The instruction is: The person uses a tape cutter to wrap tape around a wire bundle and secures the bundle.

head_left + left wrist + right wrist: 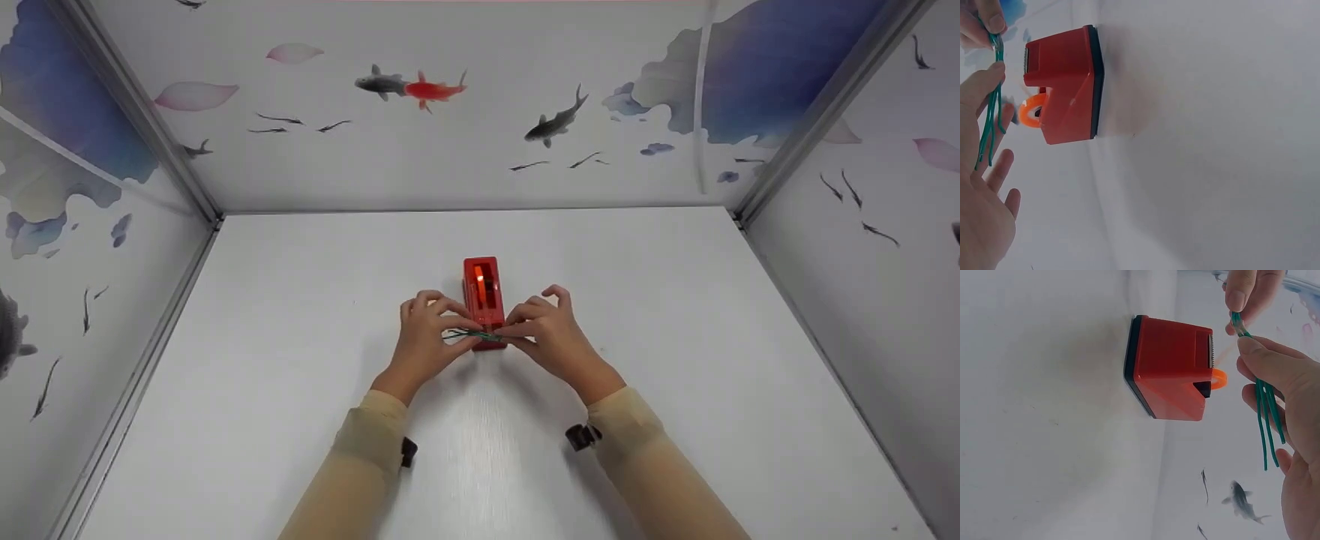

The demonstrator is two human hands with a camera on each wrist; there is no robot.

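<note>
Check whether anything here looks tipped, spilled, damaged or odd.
Nothing stands out: no spill shows, the red tape dispenser stands upright without visible damage, and the left hand and right hand pinch the green strands.

"Where does the head view look from?"

"High up on the near side of the red tape dispenser [484, 300], facing forward and down. It's the farthest of the three: bench [262, 337] spreads around the dispenser, with the back panel [465, 165] beyond it."

"And the left wrist view?"

"Low and much closer, facing the dispenser's left flank. That picture lies sideways, the bench falling to the dispenser's right in frame."

"The right wrist?"

"Also low and close, on the right flank, turned the opposite way: bench to the dispenser's left."

"What do both wrists share?"

"The dispenser, plus green strands [997, 107] and fingers [1000, 169] near it. The head view includes those too."
</note>
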